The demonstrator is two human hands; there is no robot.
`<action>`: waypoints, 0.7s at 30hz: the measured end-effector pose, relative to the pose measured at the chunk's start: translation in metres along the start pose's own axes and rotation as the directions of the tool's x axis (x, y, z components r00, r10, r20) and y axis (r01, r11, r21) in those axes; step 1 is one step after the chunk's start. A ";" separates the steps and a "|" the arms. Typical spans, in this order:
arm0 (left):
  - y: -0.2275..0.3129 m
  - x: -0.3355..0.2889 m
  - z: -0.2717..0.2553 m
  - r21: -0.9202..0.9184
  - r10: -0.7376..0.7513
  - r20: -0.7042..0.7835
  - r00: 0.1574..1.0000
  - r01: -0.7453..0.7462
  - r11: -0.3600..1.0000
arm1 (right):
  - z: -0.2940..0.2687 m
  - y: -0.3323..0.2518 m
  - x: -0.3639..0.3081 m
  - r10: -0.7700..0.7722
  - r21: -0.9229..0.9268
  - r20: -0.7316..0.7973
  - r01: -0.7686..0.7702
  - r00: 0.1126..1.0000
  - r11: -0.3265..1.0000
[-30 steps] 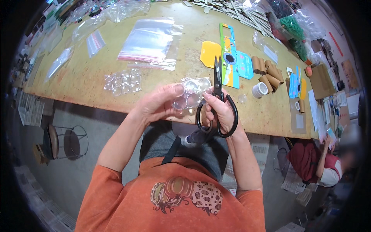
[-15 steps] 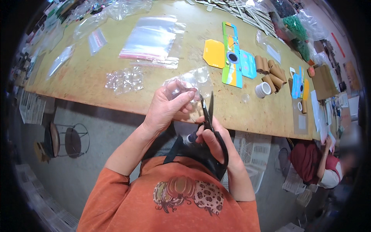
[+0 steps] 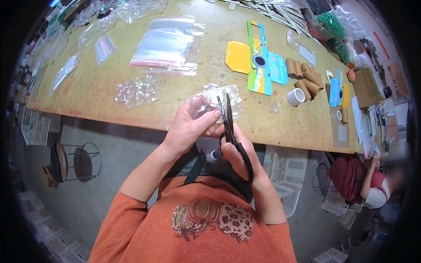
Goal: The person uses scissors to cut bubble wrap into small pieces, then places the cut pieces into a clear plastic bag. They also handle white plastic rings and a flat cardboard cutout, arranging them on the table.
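Observation:
My left hand [image 3: 191, 119] pinches a clear plastic sheet with round domes [image 3: 233, 97] above the table's near edge. Fingers of my right hand [image 3: 239, 151] are closed round the handles of black scissors [image 3: 228, 120]. The scissor blades are parted and point away from me, with the plastic sheet at the blades; whether they cut into it I cannot tell. A second clear domed sheet [image 3: 137, 90] lies flat on the table to the left. One loose clear round piece [image 3: 276, 107] rests to the right of the scissors.
On the table [image 3: 175, 90] lie clear zip bags [image 3: 162, 41], a colourful folded-out card [image 3: 259, 61], brown cardboard tubes [image 3: 309, 79] and a white roll [image 3: 295, 97]. White strips [image 3: 276, 15] are heaped at the far edge. Another person [image 3: 357, 179] sits at the right. A stool [image 3: 83, 163] stands at lower left.
My right hand has brought the scissors slightly left and farther up onto the domed sheet. The sheet has tipped flatter in my left hand. The whole view has shifted slightly.

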State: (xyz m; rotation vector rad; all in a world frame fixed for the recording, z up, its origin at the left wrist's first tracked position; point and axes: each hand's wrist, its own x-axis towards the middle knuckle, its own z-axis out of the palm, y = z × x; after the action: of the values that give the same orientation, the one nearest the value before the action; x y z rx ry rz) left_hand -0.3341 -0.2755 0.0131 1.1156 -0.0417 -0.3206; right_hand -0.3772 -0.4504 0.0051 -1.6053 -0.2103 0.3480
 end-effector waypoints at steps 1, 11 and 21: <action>0.001 0.000 0.000 0.001 0.000 0.007 1.000 0.000 1.000 | -0.001 0.001 0.000 0.008 0.007 0.003 -0.008 1.000 1.000; 0.001 -0.001 -0.001 -0.015 -0.029 0.015 0.999 0.029 0.999 | 0.007 -0.004 0.004 -0.048 0.138 -0.001 0.048 0.999 0.989; 0.001 0.000 0.000 -0.053 -0.008 0.057 0.998 0.011 0.999 | 0.005 -0.001 0.002 0.012 0.233 0.033 -0.019 0.999 0.972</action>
State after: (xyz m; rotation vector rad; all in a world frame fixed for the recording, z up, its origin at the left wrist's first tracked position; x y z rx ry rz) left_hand -0.3339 -0.2751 0.0141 1.0541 -0.0773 -0.3600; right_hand -0.3769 -0.4454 0.0055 -1.3700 -0.1743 0.3959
